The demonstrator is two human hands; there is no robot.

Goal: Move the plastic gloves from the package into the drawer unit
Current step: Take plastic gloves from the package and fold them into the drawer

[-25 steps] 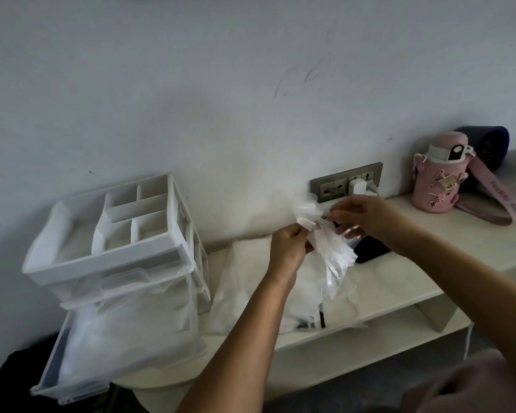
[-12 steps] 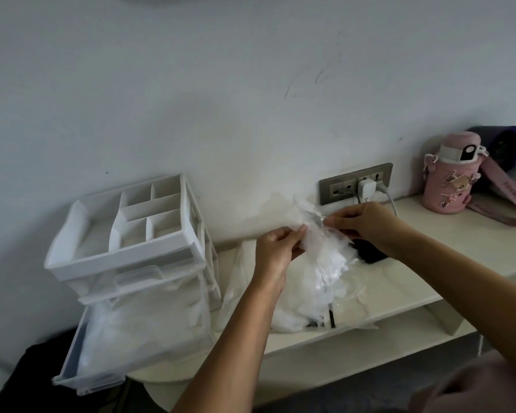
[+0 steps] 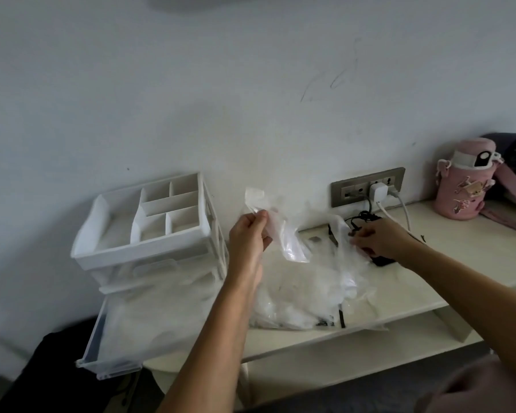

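Note:
My left hand (image 3: 248, 238) pinches a clear plastic glove (image 3: 283, 234) and holds it up above the shelf, between the drawer unit and the package. The glove hangs down to the right of the hand. My right hand (image 3: 377, 241) reaches into the top of the clear plastic package (image 3: 307, 296) and grips loose plastic there. The package lies on the cream shelf (image 3: 447, 263) with several gloves inside. The white drawer unit (image 3: 149, 234) stands at the left, its lower clear drawer (image 3: 143, 326) pulled out and holding clear plastic.
A wall socket (image 3: 368, 186) with a white charger and cables sits behind the package. A dark phone (image 3: 383, 260) lies under my right hand. A pink bottle (image 3: 465, 183) stands at the far right. A lower shelf runs beneath.
My hands have parted: the left has pulled one glove up and to the left, and the right has dropped onto the package opening.

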